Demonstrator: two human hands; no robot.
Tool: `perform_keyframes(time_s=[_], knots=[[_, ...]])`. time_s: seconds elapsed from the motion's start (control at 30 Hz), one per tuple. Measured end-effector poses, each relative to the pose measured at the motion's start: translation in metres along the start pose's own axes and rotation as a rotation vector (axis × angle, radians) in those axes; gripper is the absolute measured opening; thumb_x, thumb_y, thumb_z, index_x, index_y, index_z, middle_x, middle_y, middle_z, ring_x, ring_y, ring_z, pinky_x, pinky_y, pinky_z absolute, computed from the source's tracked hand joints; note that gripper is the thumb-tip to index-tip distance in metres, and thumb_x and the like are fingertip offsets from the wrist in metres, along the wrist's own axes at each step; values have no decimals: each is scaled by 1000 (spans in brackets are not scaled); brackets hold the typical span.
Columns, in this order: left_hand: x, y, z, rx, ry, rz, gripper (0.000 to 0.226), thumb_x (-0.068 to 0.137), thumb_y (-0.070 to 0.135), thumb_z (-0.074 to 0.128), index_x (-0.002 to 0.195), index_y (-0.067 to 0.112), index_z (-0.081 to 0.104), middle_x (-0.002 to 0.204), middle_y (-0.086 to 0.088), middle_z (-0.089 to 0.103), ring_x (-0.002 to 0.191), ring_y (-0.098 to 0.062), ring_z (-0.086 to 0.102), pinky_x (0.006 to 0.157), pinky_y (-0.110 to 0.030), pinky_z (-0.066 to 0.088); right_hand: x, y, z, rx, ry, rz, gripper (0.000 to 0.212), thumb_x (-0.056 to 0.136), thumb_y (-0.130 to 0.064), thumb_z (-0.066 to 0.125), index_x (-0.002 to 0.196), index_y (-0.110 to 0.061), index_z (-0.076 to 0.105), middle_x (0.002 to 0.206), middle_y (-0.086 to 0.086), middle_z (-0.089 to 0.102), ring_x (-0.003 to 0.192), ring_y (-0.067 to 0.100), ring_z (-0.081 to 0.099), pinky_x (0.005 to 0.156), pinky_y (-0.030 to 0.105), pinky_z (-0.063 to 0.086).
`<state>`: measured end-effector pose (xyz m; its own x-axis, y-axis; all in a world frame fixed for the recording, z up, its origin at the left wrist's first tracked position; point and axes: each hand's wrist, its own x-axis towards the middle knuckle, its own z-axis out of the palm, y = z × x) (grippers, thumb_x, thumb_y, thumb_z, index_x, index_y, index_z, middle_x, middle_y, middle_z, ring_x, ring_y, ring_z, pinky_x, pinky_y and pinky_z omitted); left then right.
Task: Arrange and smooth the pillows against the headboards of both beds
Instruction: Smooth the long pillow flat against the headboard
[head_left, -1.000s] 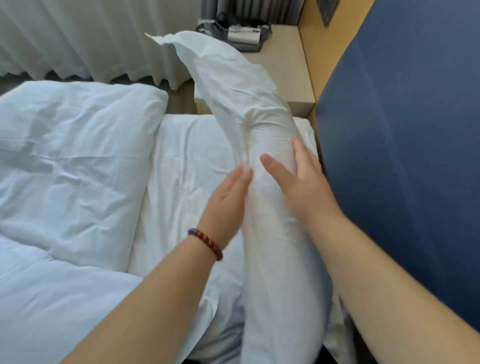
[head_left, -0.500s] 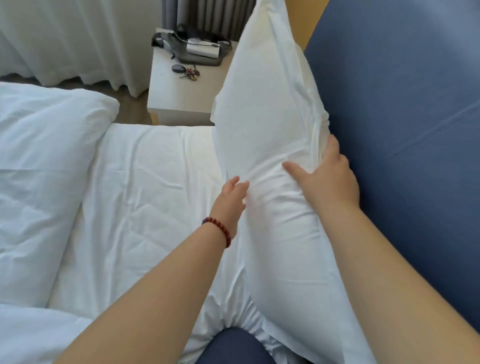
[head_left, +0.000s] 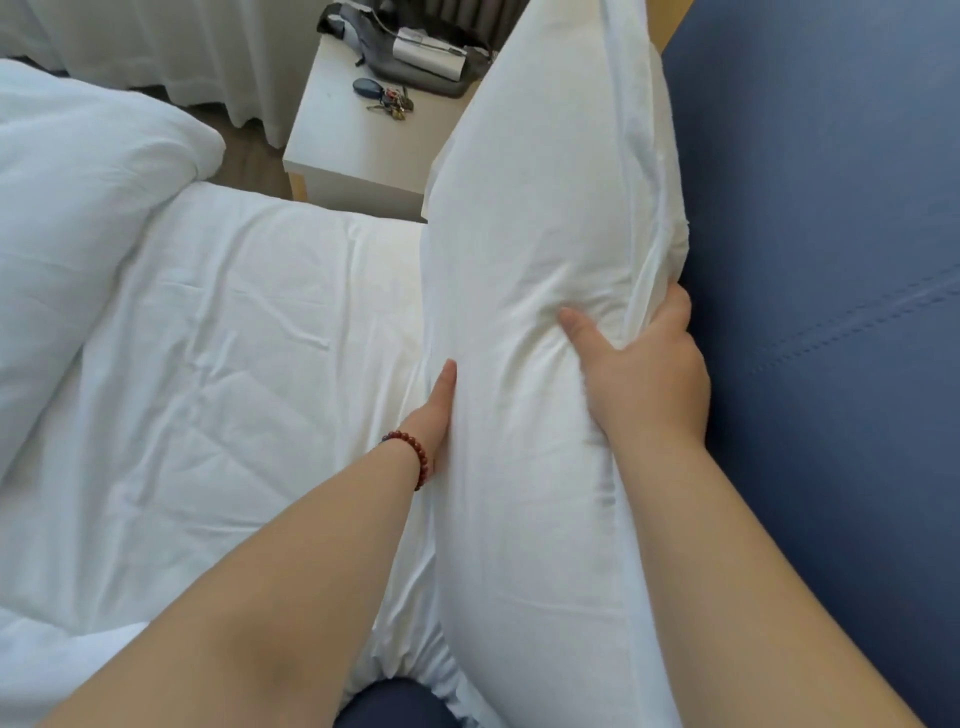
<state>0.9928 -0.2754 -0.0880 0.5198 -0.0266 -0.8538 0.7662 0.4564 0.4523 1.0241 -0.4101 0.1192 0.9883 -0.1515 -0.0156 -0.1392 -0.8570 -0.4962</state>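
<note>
A white pillow (head_left: 540, 218) stands on its long edge against the blue padded headboard (head_left: 831, 260). My right hand (head_left: 644, 379) grips its upper edge near the headboard, thumb pressed into the front and fingers curled behind the seam. My left hand (head_left: 434, 410), with a red bead bracelet on the wrist, lies flat with straight fingers along the pillow's lower front, half tucked under it where it meets the white sheet (head_left: 234, 364). A second white pillow (head_left: 78, 208) lies on the bed at the left.
A white bedside table (head_left: 353, 156) stands beyond the bed, with keys (head_left: 387, 101) and a grey bag (head_left: 410, 52) on it. White curtains (head_left: 156, 41) hang at the back left. A duvet edge (head_left: 52, 665) shows at the bottom left.
The pillow has been raised from a twisted, slumped shape to standing against the headboard. My right hand moved to its upper edge and took hold. My left hand slid down under its front.
</note>
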Motion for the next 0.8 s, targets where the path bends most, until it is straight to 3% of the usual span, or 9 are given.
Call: perform_keyframes(time_s=[0.07,0.13,0.23,0.33,0.43,0.53,0.63,0.73,0.8], knots=[[-16,5,3,48,86,14,126,32,108,35,120,23,66,116,-1,70,110,-28,62,104,-39,42,-1,-6,-4,52,7,14,96,70,-72,68,142,-19,33,124,2,59,108,26,59,85,39,51],[-47,13,2,87,182,78,114,52,100,35,121,14,64,108,-4,69,98,-30,64,91,-33,46,-3,-12,-8,135,4,6,75,72,-63,73,125,-18,46,109,-4,61,96,20,60,73,33,49],[-74,29,-28,76,411,265,94,78,80,47,137,7,51,135,-8,57,119,-32,54,98,-34,38,-8,-13,-12,314,-17,14,53,74,-52,77,111,-20,54,96,-12,61,84,9,60,62,24,44],[-113,53,-78,68,572,446,89,83,69,54,141,2,45,144,-10,49,132,-30,45,110,-34,31,-28,-18,-10,492,-68,82,47,76,-47,78,109,-22,57,96,-12,64,85,9,62,67,26,49],[-162,78,-113,151,646,608,85,86,63,57,145,4,40,149,-10,44,137,-27,40,110,-31,28,-55,-24,-6,666,-120,130,46,76,-41,80,112,-23,60,101,-8,70,89,12,67,78,31,55],[-203,108,-135,230,651,758,68,84,64,59,125,10,59,125,-5,63,118,-26,56,96,-30,41,-74,-38,-14,888,-206,171,55,71,-34,83,120,-17,64,107,1,74,96,20,71,85,38,56],[-240,134,-152,340,615,893,44,85,60,61,95,17,64,85,8,65,86,-17,62,76,-29,44,-89,-58,-38,1074,-373,303,40,86,-45,67,116,-18,68,105,3,75,96,20,71,81,36,56],[-272,150,-165,394,580,972,41,84,57,64,84,16,63,79,5,65,75,-12,61,66,-28,46,-109,-71,-57,1097,-484,370,50,83,-70,54,109,-29,68,102,-3,76,97,19,70,82,38,53],[-288,154,-169,410,576,1018,41,84,56,64,78,15,59,75,4,62,70,-11,58,63,-27,44,-125,-79,-66,1207,-470,390,48,86,-65,52,106,-26,69,101,1,76,94,21,72,85,41,52]])
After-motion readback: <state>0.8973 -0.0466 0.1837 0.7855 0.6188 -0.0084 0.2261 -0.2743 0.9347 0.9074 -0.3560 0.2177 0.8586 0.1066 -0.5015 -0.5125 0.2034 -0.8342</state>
